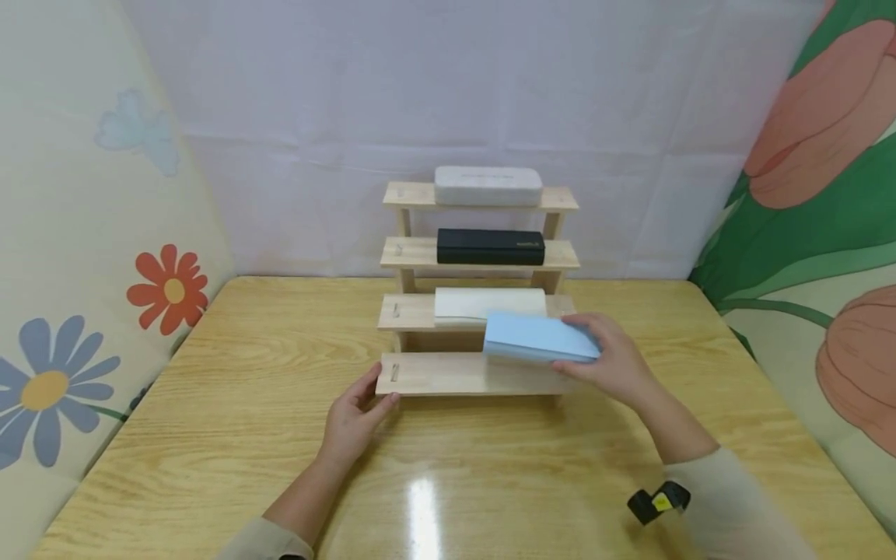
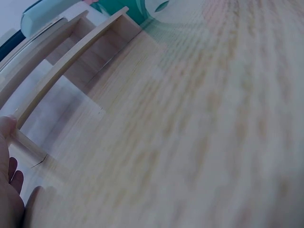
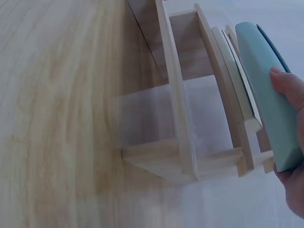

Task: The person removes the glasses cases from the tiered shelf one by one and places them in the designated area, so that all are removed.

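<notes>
A person in pale sleeves works at a wood-grain table, a black band with a yellow mark near the right cuff. The left hand grips the near left corner of a four-step wooden rack, thumb at the front edge and fingers at the end of the lowest step. The right hand, thumb and fingers parted by the width of its load, pinches the right end of a light blue case. The case is held above the lowest step, in front of a flat white case lying on the second. Behind, a black case with small lettering occupies the third step, and a rounded white case sits on the top one. Beyond the table hangs a creased pale cloth, flanked by a flower-painted left panel and a right panel of large pink blooms.
</notes>
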`<state>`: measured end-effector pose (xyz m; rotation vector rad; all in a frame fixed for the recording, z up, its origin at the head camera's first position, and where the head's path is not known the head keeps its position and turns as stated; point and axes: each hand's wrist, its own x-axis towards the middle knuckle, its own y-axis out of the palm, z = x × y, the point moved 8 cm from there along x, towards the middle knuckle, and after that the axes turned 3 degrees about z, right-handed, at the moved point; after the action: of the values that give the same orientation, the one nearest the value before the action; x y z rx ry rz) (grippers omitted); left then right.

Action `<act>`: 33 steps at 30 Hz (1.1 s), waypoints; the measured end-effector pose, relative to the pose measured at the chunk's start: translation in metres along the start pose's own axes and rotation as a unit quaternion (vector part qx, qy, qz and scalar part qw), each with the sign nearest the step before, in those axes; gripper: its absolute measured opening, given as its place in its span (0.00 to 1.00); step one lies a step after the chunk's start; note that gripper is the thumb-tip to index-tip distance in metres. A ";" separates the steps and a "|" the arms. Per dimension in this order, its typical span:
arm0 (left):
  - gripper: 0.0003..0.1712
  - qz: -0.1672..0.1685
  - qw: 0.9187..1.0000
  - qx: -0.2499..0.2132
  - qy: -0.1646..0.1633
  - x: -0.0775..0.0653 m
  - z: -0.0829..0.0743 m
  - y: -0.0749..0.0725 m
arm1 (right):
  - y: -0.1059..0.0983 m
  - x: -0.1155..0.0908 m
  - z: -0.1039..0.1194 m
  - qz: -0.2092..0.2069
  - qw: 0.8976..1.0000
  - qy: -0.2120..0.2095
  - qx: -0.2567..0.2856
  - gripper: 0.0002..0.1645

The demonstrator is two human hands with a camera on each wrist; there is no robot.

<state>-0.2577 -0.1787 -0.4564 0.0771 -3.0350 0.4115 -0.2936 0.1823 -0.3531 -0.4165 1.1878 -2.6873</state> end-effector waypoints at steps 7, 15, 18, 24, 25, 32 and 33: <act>0.35 -0.006 1.000 0.001 -0.002 -0.001 0.000 -0.002 | -0.020 0.000 -0.007 -0.016 1.000 0.011 -0.007 0.41; 0.34 -0.004 1.000 -0.009 0.016 -0.002 -0.003 -0.002 | -0.037 -0.004 -0.018 -0.029 0.999 0.038 -0.007 0.43; 0.35 -0.004 1.000 -0.006 0.014 -0.002 -0.001 -0.002 | -0.044 -0.005 -0.024 -0.035 0.998 0.045 -0.011 0.44; 0.35 -0.010 1.000 -0.002 0.018 -0.002 -0.002 0.000 | -0.057 -0.006 -0.034 -0.056 0.997 0.050 -0.014 0.45; 0.35 -0.009 1.000 -0.002 0.022 -0.002 -0.002 0.000 | -0.059 -0.007 -0.035 -0.061 0.997 0.050 -0.014 0.45; 0.35 -0.004 1.000 -0.002 0.003 -0.002 0.000 0.000 | -0.072 -0.008 -0.047 -0.081 0.995 0.057 -0.020 0.44; 0.35 -0.003 1.000 -0.002 0.003 -0.002 0.000 0.000 | -0.073 -0.008 -0.049 -0.082 0.995 0.061 -0.022 0.44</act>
<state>-0.2562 -0.1789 -0.4568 0.0860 -3.0294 0.4059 -0.3054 0.2672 -0.3314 -0.3765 1.2998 -2.8685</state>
